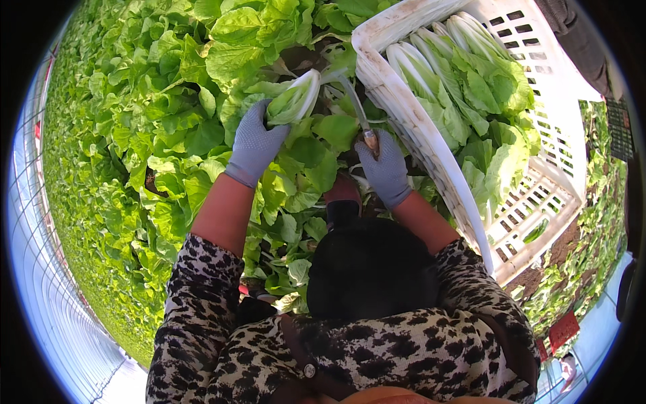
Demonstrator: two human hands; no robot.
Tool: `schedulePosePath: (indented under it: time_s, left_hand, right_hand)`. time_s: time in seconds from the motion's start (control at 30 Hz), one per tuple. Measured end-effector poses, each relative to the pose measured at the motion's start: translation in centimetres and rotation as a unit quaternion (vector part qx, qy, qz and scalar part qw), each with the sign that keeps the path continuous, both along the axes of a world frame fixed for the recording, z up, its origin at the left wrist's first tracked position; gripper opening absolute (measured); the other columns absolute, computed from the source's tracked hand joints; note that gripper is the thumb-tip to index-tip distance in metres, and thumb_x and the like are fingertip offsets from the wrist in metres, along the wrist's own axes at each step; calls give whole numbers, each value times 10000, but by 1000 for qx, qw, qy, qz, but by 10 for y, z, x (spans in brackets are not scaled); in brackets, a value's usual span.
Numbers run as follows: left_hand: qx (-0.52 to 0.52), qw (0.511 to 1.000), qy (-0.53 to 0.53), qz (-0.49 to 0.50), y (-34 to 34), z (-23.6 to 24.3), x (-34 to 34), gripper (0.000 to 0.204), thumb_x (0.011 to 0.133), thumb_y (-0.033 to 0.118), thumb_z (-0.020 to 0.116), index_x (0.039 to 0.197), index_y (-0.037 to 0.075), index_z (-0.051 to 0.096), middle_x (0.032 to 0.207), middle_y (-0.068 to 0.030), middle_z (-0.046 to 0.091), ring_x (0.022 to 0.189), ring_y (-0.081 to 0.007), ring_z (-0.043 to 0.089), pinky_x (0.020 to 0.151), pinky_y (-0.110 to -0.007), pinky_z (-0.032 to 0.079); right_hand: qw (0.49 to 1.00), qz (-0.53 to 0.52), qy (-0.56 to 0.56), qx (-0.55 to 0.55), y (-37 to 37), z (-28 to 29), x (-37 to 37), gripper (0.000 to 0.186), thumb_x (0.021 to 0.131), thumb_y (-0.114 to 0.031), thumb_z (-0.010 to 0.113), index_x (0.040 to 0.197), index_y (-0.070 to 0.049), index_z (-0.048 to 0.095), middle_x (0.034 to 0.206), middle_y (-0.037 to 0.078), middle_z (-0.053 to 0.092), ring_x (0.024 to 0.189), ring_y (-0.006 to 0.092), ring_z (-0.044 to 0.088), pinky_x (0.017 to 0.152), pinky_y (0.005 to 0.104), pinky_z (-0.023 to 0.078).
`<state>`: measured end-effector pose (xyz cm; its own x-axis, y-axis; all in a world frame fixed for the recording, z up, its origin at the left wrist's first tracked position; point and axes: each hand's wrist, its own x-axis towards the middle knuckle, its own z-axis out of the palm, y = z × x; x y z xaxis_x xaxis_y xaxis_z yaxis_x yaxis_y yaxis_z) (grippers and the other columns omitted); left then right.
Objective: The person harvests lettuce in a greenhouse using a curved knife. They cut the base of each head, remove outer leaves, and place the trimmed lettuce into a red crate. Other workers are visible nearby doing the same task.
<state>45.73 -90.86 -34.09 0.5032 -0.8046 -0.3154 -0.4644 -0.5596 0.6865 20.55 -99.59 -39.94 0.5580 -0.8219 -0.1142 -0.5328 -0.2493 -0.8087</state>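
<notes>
My left hand (259, 139), in a grey knit glove, is closed around the leafy part of a Chinese cabbage head (299, 97). The cabbage tilts, its pale stem end up and to the right. To its right my right hand (385, 167), in a matching glove, grips a sickle (369, 139) by its wooden handle. The sickle's blade runs away from me and curves left, its tip close to the cabbage's stem end. Whether blade and cabbage touch, I cannot tell.
A white plastic crate (441, 141) stands close to my right hand, with several Chinese cabbages (464, 84) laid inside. Dense leafy plants (134, 121) cover the ground at left and ahead. A person's trouser leg (584, 44) shows beyond the crate at the far right.
</notes>
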Motion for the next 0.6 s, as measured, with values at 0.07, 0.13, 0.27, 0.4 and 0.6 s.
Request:
schedulePosePath:
  time_s: [0.07, 0.13, 0.27, 0.4, 0.6]
  left_hand:
    - [-108, 949, 288, 65, 23, 32, -9, 853, 726, 132, 662, 1508, 29, 338, 1393, -134, 533, 1226, -244, 555, 1051, -373, 424]
    - [-135, 884, 443, 63, 40, 58, -21, 985, 689, 147, 712, 1545, 24, 240, 1438, -152, 484, 1270, -242, 522, 1094, -370, 380]
    - [-89, 772, 628, 33, 61, 83, -38, 1087, 677, 173, 747, 1576, 26, 155, 1499, -148, 416, 1321, -250, 476, 1127, -352, 339]
    - [-38, 853, 520, 20, 67, 75, -55, 929, 721, 327, 817, 1483, 22, 382, 1418, -154, 487, 1306, -257, 477, 1103, -384, 365]
    - [-68, 990, -94, -81, 54, 51, -57, 738, 654, 380, 871, 1254, 27, 629, 1373, -210, 532, 1158, -338, 594, 993, -387, 485]
  right_hand:
    - [990, -2, -107, -87, -5, 29, 12, 425, 865, -224, 700, 1217, -20, 576, 1089, 150, 640, 937, 290, 643, 835, 369, 515]
    - [981, 19, -193, 24, -12, 55, 24, 534, 813, -218, 764, 1252, -1, 551, 1126, 155, 625, 994, 274, 633, 882, 368, 502]
    - [938, 91, -264, 208, -5, 84, 46, 588, 800, -250, 793, 1289, -23, 557, 1152, 154, 633, 1047, 237, 629, 920, 350, 492]
    - [942, 124, -222, 221, 14, 85, 48, 488, 819, -240, 764, 1228, -29, 600, 1098, 155, 663, 1004, 266, 658, 889, 361, 511]
    - [968, 58, -201, 138, 18, 78, 39, 419, 848, -249, 748, 1182, -29, 623, 958, 100, 669, 834, 190, 652, 752, 327, 521]
